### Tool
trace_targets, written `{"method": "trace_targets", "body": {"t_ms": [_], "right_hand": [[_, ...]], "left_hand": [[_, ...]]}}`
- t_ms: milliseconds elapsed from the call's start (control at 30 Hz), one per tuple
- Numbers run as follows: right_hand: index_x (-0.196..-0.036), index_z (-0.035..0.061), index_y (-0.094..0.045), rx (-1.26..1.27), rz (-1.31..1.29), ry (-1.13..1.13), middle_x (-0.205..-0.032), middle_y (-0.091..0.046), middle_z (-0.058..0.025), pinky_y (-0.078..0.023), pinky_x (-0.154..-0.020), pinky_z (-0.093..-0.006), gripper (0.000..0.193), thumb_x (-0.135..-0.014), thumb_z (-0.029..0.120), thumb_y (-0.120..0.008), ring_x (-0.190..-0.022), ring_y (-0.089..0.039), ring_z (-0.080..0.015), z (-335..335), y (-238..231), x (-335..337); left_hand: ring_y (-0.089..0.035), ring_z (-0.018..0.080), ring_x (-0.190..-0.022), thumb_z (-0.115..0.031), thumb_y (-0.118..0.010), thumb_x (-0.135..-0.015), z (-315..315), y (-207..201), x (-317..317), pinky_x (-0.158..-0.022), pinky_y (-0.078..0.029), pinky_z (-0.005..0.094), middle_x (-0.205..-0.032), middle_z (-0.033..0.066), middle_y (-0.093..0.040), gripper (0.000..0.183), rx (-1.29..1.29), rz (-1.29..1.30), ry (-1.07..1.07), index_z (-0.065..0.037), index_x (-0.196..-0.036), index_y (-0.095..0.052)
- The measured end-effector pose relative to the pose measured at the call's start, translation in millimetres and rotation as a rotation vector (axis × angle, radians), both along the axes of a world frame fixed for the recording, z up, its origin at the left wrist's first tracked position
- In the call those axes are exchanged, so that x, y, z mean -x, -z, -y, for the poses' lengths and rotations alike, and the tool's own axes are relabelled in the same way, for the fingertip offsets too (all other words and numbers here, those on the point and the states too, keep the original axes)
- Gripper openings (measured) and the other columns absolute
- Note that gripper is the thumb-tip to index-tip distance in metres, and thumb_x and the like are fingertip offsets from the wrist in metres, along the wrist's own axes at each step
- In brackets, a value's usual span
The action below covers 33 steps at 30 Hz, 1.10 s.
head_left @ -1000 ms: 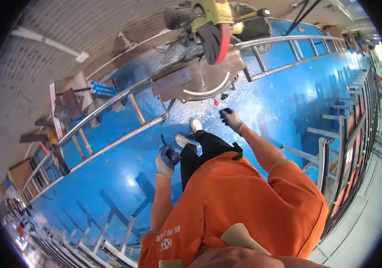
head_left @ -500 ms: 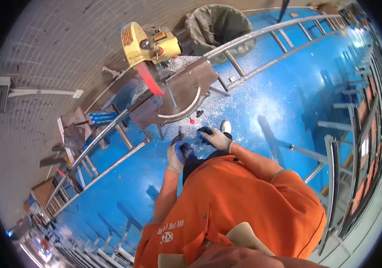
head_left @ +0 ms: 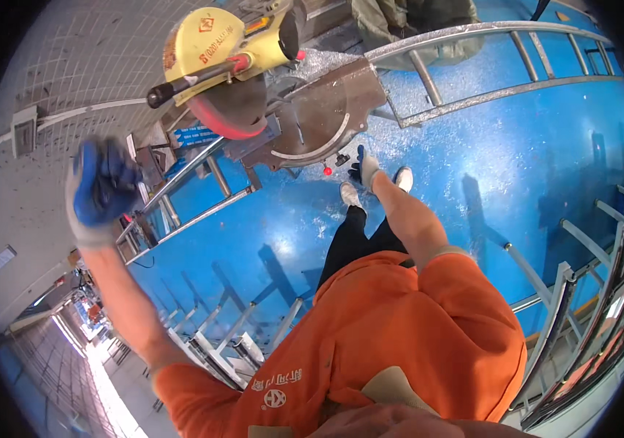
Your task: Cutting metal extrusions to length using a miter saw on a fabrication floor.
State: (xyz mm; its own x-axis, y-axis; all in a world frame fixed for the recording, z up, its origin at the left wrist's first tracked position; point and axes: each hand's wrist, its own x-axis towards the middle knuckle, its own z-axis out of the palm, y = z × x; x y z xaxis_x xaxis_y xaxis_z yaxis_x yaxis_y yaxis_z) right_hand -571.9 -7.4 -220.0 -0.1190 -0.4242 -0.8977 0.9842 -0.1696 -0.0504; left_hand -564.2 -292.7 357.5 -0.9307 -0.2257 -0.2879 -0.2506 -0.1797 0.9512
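A blue and white work glove covers my left hand (head_left: pixel 104 186), which is raised high at the left. Its fingers are loosely curled and apart, slightly blurred, and nothing shows in them. Lower, in front of the mitre saw's brown table (head_left: pixel 315 128), my right hand (head_left: pixel 367 169) wears a matching glove. Its fingers are spread, close to a black clamp knob (head_left: pixel 342 159) but apart from it. A red ball knob (head_left: pixel 327 171) sticks out beside that. The yellow saw head (head_left: pixel 213 51) stands raised, with a black-gripped handle (head_left: pixel 180 87) and a red blade guard (head_left: pixel 228 120).
Metal roller frames (head_left: pixel 472 109) extend from both sides of the saw. A large grey-green bag (head_left: pixel 429 51) stands behind the right one. Racks of metal tubes (head_left: pixel 582 255) line the right side. Shiny shavings lie on the blue floor (head_left: pixel 429 168).
My left hand has swung up and out to the left, away from my waist. My right hand has moved forward and right toward the saw table's front. The saw now appears nearer.
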Motion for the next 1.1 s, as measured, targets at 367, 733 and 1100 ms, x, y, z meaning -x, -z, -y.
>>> {"method": "trace_targets", "body": {"t_ms": [367, 733, 1100], "right_hand": [[-0.099, 0.0094, -0.062, -0.312, -0.223, 0.053, -0.08, -0.065, -0.0103, -0.047, -0.058, -0.0427, 0.041, -0.09, 0.048, -0.052, -0.071, -0.064, -0.0287, 80.7, 67.0, -31.7], [-0.126, 0.0058, -0.055, -0.766, -0.817, -0.173, -0.107, -0.068, -0.0153, -0.049, -0.086, -0.0422, 0.04, -0.094, 0.03, -0.052, -0.092, -0.063, -0.0392, 48.0, 3.0, -102.3], [-0.117, 0.0065, -0.054, -0.563, -1.013, -0.645, -0.106, -0.068, -0.022, -0.05, -0.082, -0.0494, 0.038, -0.096, 0.037, -0.047, -0.096, -0.063, -0.0446, 84.1, 17.0, -80.5]], "left_hand": [[-0.047, 0.012, -0.041, -0.038, -0.059, -0.095, -61.5, 0.2, 138.2, -0.036, -0.037, 0.0248, -0.058, 0.0045, -0.054, 0.037, 1.316, 0.969, 0.607, -0.002, -0.087, -0.065], [-0.048, 0.0095, -0.043, -0.035, -0.062, -0.093, -25.1, 11.0, 120.5, -0.039, -0.04, 0.0237, -0.056, 0.0029, -0.056, 0.036, 0.527, 0.856, 0.456, -0.003, -0.076, -0.064], [-0.047, 0.0147, -0.035, -0.025, -0.063, -0.091, -105.2, 155.6, -20.5, -0.032, -0.034, 0.0246, -0.056, 0.0097, -0.058, 0.028, 0.058, 1.016, 0.208, 0.002, -0.09, -0.058]]}}
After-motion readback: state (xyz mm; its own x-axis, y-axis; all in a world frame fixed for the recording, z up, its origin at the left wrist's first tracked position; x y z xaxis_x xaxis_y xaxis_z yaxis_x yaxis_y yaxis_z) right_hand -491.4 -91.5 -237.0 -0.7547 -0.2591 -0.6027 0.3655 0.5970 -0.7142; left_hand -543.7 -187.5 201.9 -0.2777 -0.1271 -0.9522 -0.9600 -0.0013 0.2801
